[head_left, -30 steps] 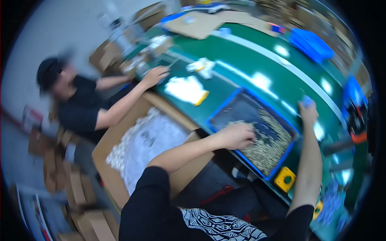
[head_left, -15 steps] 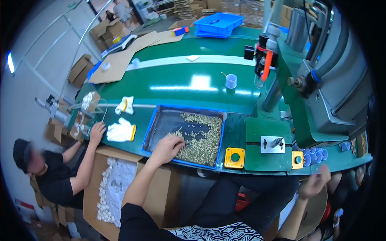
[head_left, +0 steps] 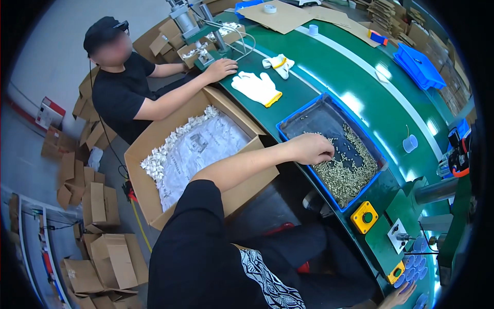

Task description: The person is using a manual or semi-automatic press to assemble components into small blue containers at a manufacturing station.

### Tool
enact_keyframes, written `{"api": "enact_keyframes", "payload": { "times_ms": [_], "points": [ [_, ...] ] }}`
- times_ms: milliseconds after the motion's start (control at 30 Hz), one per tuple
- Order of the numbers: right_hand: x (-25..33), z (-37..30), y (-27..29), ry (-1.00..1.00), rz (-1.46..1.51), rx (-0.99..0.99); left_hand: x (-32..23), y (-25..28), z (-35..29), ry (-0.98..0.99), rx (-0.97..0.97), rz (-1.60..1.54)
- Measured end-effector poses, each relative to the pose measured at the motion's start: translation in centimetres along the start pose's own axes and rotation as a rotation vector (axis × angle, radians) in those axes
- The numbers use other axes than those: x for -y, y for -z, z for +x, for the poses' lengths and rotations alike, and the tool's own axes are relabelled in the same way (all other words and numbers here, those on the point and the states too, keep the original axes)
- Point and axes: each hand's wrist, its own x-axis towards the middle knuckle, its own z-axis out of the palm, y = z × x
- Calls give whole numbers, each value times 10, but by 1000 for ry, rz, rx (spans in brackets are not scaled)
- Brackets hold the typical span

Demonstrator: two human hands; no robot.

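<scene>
My left hand point(head_left: 315, 149) is over the near side of a blue-rimmed tray point(head_left: 292, 119). Its fingers are bent together just above the small brass-coloured metal pieces point(head_left: 346, 180) heaped there; whatever is between the fingertips is hidden. At the lower right, my right hand point(head_left: 399, 297) reaches with extended fingers to the edge of a group of small blue cups point(head_left: 411, 272). Contact with a cup cannot be made out. Between the hands are a yellow button box point(head_left: 365, 217) with a green button, a metal fixture plate point(head_left: 398, 236) and a second yellow button box point(head_left: 395, 273).
White gloves point(head_left: 257, 88) lie left of the tray. An open carton point(head_left: 141, 191) holds white pieces and a plastic bag. A co-worker point(head_left: 121, 90) sits left, a hand on the table beside another press point(head_left: 190, 26). A translucent cup point(head_left: 410, 143) and blue trays point(head_left: 419, 67) stand farther back.
The view has swung left and tilted. My left hand stays over the tray, fingers still bent. My right hand, earlier raised near the table's front edge, is now by the blue cups.
</scene>
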Motion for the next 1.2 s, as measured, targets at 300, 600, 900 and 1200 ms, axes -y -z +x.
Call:
{"api": "enact_keyframes", "payload": {
  "times_ms": [300, 600, 900, 1200],
  "points": [
    [24, -9, 10, 29, -78, -219, -4, 6, -10, 52, 17, -13],
    [-39, -57, 1, -124, 98, -51, 3, -5, 20, -162, -131, -40],
    [57, -48, -12, -329, 319, -321, 11, 9, -20, -7, -133, -42],
    [153, 0, 33, -583, 1396, -691, 20, 19, -11, 25, -78, 72]
  ]
}}
